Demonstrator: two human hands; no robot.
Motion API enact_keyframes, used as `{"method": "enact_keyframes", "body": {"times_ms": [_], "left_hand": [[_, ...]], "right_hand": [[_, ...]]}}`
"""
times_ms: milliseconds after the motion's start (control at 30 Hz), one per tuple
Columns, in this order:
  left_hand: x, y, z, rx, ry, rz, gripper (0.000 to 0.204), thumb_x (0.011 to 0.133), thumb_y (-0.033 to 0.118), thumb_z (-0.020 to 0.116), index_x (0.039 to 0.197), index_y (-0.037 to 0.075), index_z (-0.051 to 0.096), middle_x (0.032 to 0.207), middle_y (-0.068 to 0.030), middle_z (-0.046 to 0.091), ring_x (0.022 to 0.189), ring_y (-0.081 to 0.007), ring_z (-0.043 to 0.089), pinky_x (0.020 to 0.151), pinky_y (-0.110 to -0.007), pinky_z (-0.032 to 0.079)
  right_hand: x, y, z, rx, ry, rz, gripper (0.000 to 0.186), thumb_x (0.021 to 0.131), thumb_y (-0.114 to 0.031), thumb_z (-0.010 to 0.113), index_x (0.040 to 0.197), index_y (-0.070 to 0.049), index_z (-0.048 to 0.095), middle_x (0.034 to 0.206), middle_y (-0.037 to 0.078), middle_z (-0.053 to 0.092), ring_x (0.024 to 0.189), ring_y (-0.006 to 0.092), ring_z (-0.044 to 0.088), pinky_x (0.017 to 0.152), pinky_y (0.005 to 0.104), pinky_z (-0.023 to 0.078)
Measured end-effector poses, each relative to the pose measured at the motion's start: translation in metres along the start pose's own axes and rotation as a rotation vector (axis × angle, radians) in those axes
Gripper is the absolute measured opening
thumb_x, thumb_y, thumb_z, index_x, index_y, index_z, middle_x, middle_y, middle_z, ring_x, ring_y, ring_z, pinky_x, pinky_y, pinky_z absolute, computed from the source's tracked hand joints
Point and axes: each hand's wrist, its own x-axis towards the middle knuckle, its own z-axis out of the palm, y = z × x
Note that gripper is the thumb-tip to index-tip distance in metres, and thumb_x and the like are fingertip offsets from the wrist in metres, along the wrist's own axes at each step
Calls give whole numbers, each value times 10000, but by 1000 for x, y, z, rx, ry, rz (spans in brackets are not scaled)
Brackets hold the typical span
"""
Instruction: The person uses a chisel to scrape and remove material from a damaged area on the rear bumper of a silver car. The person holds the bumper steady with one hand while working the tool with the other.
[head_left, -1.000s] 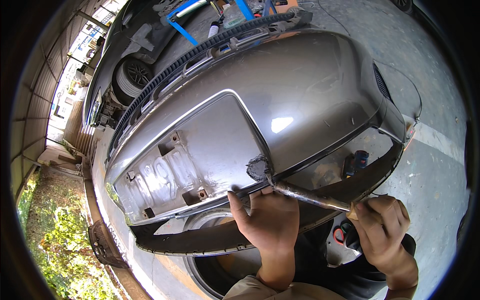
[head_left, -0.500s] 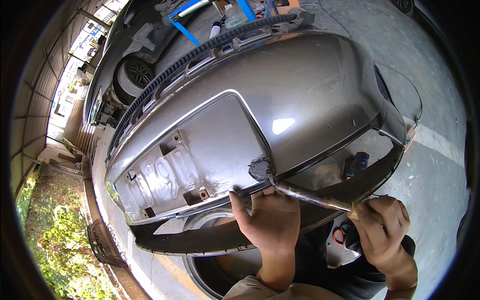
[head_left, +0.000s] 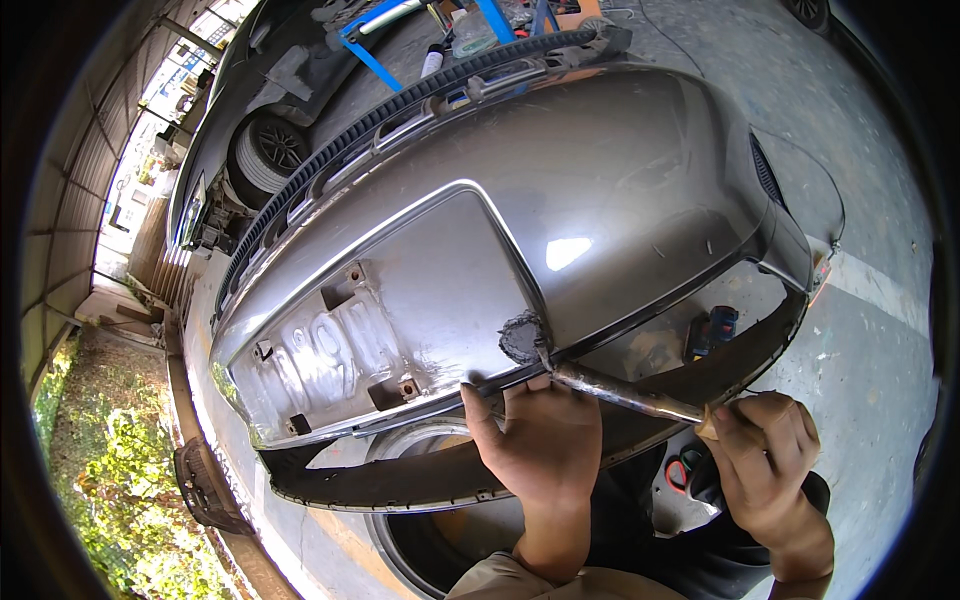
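A grey-brown car bumper cover (head_left: 625, 190) lies tilted across the middle, with a recessed panel (head_left: 450, 270) in it. At the recess's lower right corner is a rough, dark, melted-looking patch (head_left: 520, 340). My right hand (head_left: 768, 460) is closed around the wooden handle of a soldering iron (head_left: 630, 394), whose tip end rests at the edge beside that patch. My left hand (head_left: 545, 445), palm up, grips the bumper's lower edge next to the tip. Its thumb lies along the edge; its fingertips are partly hidden behind it.
A cordless drill (head_left: 711, 332) lies on the floor, seen through the bumper's opening. Red-handled scissors or pliers (head_left: 682, 472) are near my legs. A tyre (head_left: 400, 545) lies below the bumper. Beyond stand a car's wheel (head_left: 272, 147) and a blue frame (head_left: 372, 65).
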Motion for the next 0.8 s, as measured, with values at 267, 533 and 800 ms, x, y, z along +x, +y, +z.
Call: {"method": "enact_keyframes", "body": {"times_ms": [267,533,800], "left_hand": [[-1,0,-2,-12,28,3,564,1000,574,594,1239,71,683,1182,-78,734,1214,-233,600,1152,-440,304],[-2,1,-3,-16,36,-6,542,997,589,593,1165,86,707,1089,-60,740,1165,-217,622,1137,-441,318],[-2,-5,13,64,136,29,477,1003,575,590,1122,134,726,996,-8,733,1038,-174,637,1055,-359,387]], "right_hand": [[0,0,0,-4,-5,0,284,819,-74,804,1075,-16,696,944,104,589,757,240,617,612,347,485],[0,0,0,0,-16,3,254,831,-83,782,1060,-14,697,947,103,584,761,237,614,610,343,488],[0,0,0,0,-19,14,252,832,-89,779,1059,-18,697,954,95,583,776,236,621,616,339,488]]}}
